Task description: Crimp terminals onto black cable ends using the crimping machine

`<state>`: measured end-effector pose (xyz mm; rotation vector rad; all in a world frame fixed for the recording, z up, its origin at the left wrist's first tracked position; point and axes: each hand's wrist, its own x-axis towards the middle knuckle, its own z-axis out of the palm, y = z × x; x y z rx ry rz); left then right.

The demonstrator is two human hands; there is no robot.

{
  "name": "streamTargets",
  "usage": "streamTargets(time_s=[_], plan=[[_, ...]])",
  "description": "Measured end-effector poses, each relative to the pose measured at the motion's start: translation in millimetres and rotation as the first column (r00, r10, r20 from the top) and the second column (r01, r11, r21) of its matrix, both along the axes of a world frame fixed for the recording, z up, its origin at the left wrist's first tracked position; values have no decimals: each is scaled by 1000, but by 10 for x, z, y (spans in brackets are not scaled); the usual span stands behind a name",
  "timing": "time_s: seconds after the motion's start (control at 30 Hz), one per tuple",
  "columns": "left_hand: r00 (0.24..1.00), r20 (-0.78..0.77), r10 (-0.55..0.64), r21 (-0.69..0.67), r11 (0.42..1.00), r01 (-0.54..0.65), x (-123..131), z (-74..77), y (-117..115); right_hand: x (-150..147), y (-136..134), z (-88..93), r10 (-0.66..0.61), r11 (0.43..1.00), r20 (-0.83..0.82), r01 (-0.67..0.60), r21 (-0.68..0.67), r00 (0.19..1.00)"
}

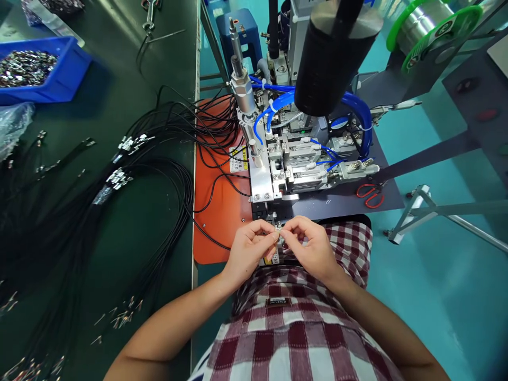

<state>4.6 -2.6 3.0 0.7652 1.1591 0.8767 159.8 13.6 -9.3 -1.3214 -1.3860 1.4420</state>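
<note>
My left hand is closed in a pinch, its thumb and forefinger meeting close to the machine's front edge. A thin black cable runs from the left into this hand. Opposite it, my right hand pinches too, with its fingertips almost touching those of the left. Between the fingertips a tiny shiny metal piece shows in part; its kind is too small to make out. Just beyond my fingers stands the bench machine, with metal cylinders and blue air tubes, on an orange board.
Bundles of black cables with metal ends lie on the dark green table at left. A blue bin holds small metal parts. Red-handled scissors lie right of the machine. Overhead hang a black cylinder and a green-rimmed wire spool.
</note>
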Motion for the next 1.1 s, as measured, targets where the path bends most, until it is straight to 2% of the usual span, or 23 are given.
streamTargets(time_s=[0.07, 0.13, 0.23, 0.33, 0.5, 0.57, 0.63, 0.73, 0.8, 0.87, 0.97, 1.1], plan=[[992, -102, 69, 121, 991, -57, 23, 1, -32, -5, 16, -22, 34, 983, -172, -64, -170, 985], [968, -204, 143, 285, 955, -81, 36, 1, -53, -10, 30, -50, 29, 944, -334, -135, -300, 942], [960, -251, 127, 398, 917, -17, 24, -15, -38, -15, 33, -73, -18, 928, -407, -136, -347, 913], [981, -182, 68, 359, 933, 2, -11, -62, 15, -13, 19, -73, -22, 943, -366, -102, -316, 930], [1000, -5, 20, 179, 984, -18, -71, -88, 99, -31, 23, -108, 12, 964, -299, -90, -249, 954], [997, -67, -33, 157, 987, 43, -104, -40, 129, -34, 54, -136, 22, 962, -309, -104, -251, 951], [966, -243, -82, 190, 973, 130, -150, 23, 160, -26, 106, -163, 26, 963, -289, -101, -251, 957], [809, -584, -58, 327, 896, 300, -236, 67, 209, -7, 217, -207, 13, 971, -217, -64, -231, 976], [706, -708, 18, 416, 818, 397, -289, 30, 242, -5, 295, -249, 7, 977, -168, -43, -210, 986], [668, -738, 92, 496, 746, 445, -332, -51, 271, -20, 357, -295, 8, 980, -139, -36, -198, 990], [656, -738, 159, 578, 651, 492, -383, -186, 300, -55, 404, -350, 18, 977, -140, -47, -208, 990], [604, -780, 163, 572, 578, 582, -446, -275, 312, -84, 410, -361, 21, 971, -151, -57, -234, 988]])
